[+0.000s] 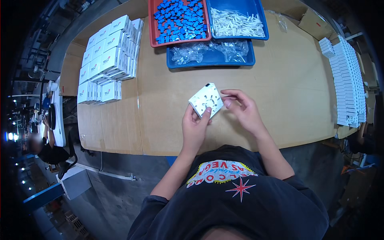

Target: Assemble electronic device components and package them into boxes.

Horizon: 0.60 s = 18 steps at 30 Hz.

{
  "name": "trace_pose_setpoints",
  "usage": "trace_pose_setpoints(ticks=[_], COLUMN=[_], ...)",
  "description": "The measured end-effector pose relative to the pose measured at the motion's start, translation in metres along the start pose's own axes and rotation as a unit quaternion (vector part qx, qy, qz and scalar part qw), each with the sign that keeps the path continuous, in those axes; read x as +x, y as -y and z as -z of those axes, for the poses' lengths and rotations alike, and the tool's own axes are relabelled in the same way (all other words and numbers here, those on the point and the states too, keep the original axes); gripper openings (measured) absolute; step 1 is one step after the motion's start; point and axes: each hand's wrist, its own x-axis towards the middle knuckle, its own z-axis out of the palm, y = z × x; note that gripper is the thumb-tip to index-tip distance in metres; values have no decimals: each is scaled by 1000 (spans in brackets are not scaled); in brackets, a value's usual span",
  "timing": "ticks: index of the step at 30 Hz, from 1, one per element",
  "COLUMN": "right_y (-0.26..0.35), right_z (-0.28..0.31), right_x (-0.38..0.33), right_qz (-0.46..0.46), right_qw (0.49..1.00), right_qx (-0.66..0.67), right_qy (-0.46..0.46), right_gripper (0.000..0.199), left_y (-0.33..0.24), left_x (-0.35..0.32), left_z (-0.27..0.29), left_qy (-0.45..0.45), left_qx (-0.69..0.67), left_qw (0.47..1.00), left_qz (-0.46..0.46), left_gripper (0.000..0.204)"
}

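A white, square plastic housing (pixel 206 101) with small slots and holes is tilted up above the middle of the table. My left hand (pixel 195 125) grips it by its lower left side, thumb across the slotted face. Close to the housing's right edge is my right hand (pixel 244 110), its fingers bent and its thumb drawn up to them. Whatever the right fingertips may pinch is too small or hidden to make out. A dark spot shows at the housing's top corner.
Beyond my hands stand a red tray (pixel 152 34) of blue parts, a blue tray (pixel 262 38) of white slim parts and a lower blue tray (pixel 212 65) with clear bags. Stacked white boxes (pixel 106 56) rise at left; white housings (pixel 346 80) line the right edge.
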Motion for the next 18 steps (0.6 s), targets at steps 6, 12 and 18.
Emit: trace_pose_setpoints(ticks=[6, 12, 18], right_y=[3, 18, 11], right_z=[-37, -24, 8], right_x=[-8, -6, -2], right_qz=[115, 285, 259], right_qw=[981, 954, 914], right_qx=[-147, -94, -311], right_qy=[-57, 13, 24], right_gripper=[102, 89, 92], left_y=[-8, -10, 30], left_x=[-5, -8, 3], left_z=[-10, -19, 4], left_qy=[19, 33, 57], left_qx=[373, 356, 363], left_qw=[881, 884, 923], left_qz=[-291, -301, -111], left_gripper=[68, 82, 68])
